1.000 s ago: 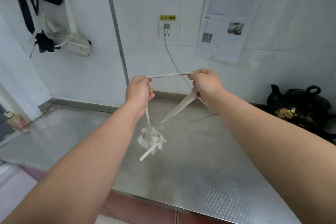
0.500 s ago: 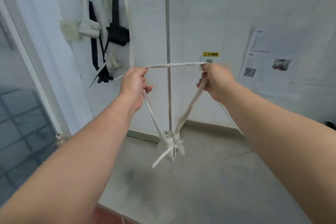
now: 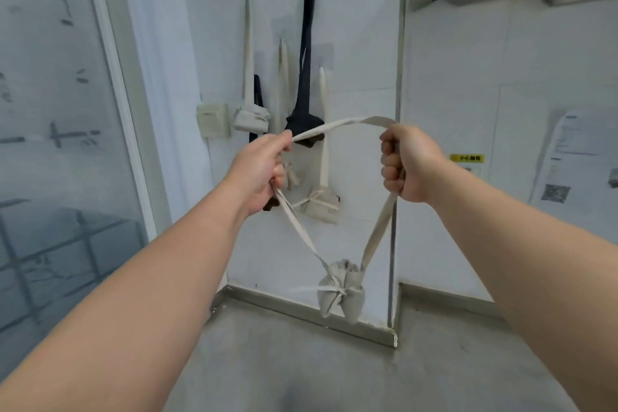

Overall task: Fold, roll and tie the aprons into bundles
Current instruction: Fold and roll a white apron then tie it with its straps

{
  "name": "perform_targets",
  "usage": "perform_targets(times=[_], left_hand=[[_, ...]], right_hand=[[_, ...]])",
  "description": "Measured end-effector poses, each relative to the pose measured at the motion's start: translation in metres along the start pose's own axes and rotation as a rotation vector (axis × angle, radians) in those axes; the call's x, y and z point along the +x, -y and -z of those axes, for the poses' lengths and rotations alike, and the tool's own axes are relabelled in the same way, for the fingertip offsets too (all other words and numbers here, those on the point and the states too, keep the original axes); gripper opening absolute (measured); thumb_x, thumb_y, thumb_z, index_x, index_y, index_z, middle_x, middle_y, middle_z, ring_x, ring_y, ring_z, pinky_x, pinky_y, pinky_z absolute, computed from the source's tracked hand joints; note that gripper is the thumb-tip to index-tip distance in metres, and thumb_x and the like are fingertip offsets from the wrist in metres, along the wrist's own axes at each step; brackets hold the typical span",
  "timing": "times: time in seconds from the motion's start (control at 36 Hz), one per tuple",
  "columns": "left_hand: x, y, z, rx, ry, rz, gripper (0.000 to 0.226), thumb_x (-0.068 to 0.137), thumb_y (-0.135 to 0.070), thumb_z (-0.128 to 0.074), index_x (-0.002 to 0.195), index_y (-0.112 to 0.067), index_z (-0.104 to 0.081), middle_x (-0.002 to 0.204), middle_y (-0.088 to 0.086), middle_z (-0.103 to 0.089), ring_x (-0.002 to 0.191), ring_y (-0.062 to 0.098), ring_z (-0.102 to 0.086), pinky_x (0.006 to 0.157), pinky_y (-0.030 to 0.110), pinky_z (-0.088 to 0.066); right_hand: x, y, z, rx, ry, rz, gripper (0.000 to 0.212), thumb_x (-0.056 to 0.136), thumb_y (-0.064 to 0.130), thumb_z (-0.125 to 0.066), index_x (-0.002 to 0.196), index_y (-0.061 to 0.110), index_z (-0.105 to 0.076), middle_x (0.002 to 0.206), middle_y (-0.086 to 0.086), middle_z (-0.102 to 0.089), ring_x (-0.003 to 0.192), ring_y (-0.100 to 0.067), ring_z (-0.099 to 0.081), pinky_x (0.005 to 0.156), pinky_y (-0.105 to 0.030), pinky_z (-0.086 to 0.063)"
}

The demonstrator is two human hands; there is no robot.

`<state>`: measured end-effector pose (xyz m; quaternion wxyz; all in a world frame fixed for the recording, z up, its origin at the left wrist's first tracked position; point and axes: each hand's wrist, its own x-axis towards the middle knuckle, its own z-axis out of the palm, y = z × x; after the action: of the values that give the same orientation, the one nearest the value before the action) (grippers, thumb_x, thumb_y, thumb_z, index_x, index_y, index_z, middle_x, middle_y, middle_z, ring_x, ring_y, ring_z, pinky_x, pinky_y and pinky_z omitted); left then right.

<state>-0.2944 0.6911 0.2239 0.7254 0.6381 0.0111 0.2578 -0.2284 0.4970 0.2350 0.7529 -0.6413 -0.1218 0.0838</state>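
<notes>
Apron bundle: a small beige apron bundle [image 3: 341,291], rolled and tied round its middle with a thin cord, hangs in the air low in the middle of the view.
Strap: a flat beige strap [image 3: 337,125] rises from the apron bundle in two lines, one to each hand, and arches loosely across between the hands above it.
Left hand: the left hand [image 3: 264,170] is up and to the left of the apron bundle; its fingers [image 3: 279,174] are curled round the strap, with thumb and forefinger pinching it at the top.
Right hand: the right hand [image 3: 406,167] is up and to the right of the apron bundle, a closed fist with its fingers [image 3: 388,159] wrapped tightly round the strap.
Tabletop: a grey tabletop [image 3: 301,361] lies below the apron bundle, which hangs in front of its back edge.
Wall: behind and above the apron bundle, a white wall [image 3: 361,43] carries hooks with other tied bundles: a black one [image 3: 306,125], a beige one [image 3: 251,119] and a lower beige one [image 3: 321,206].
Further off: a glass panel [image 3: 50,144] far left of the apron bundle; a yellow label [image 3: 467,157] and a paper notice [image 3: 575,157] up to its right.
</notes>
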Motion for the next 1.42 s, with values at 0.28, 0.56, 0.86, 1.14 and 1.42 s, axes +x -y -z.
perform_targets(times=[0.28, 0.56, 0.86, 1.14, 1.42], left_hand=[[0.047, -0.019, 0.015, -0.199, -0.177, -0.102, 0.020, 0.099, -0.017, -0.046, 0.081, -0.017, -0.055, 0.063, -0.007, -0.050, 0.043, 0.000, -0.040, 0.041, 0.013, -0.037], [0.107, -0.040, 0.012, -0.206, -0.141, -0.253, 0.029, 0.095, 0.004, -0.037, 0.088, -0.014, -0.059, 0.080, -0.001, -0.062, 0.055, 0.003, -0.052, 0.047, 0.016, -0.043], [0.216, -0.070, 0.029, 0.104, -0.123, -0.417, 0.043, 0.098, 0.000, -0.034, 0.132, -0.020, -0.051, 0.125, -0.009, -0.053, 0.079, 0.006, -0.057, 0.060, 0.016, -0.045], [0.315, -0.087, 0.036, 0.312, -0.021, -0.425, 0.053, 0.094, 0.004, -0.028, 0.130, -0.027, -0.051, 0.134, -0.008, -0.045, 0.070, 0.004, -0.064, 0.057, 0.017, -0.044], [0.328, -0.060, 0.054, 0.737, 0.012, -0.392, 0.047, 0.087, 0.003, -0.035, 0.107, -0.023, -0.069, 0.118, -0.003, -0.064, 0.067, 0.016, -0.065, 0.062, 0.023, -0.054]], right_hand=[[0.030, 0.025, -0.031, -0.061, 0.228, 0.136, 0.030, 0.090, 0.038, -0.056, 0.072, 0.016, -0.050, 0.053, 0.004, -0.030, 0.047, -0.011, -0.031, 0.038, -0.019, -0.024], [0.091, 0.060, -0.061, -0.261, 0.087, 0.367, 0.036, 0.096, 0.047, -0.045, 0.090, 0.014, -0.059, 0.054, 0.004, -0.039, 0.051, -0.012, -0.038, 0.044, -0.021, -0.032], [0.174, 0.095, -0.123, -0.389, -0.069, 0.780, 0.017, 0.099, 0.027, -0.043, 0.107, 0.023, -0.056, 0.070, 0.006, -0.053, 0.053, -0.005, -0.044, 0.046, -0.015, -0.037], [0.259, 0.131, -0.156, -0.695, -0.494, 1.003, 0.044, 0.094, 0.013, -0.040, 0.051, 0.016, -0.029, 0.052, 0.003, -0.028, 0.045, -0.009, -0.028, 0.041, -0.018, -0.021], [0.284, 0.100, -0.166, -1.534, -0.654, 0.903, 0.032, 0.091, 0.003, -0.043, 0.060, 0.012, -0.040, 0.061, -0.001, -0.036, 0.053, -0.017, -0.035, 0.048, -0.023, -0.018]])
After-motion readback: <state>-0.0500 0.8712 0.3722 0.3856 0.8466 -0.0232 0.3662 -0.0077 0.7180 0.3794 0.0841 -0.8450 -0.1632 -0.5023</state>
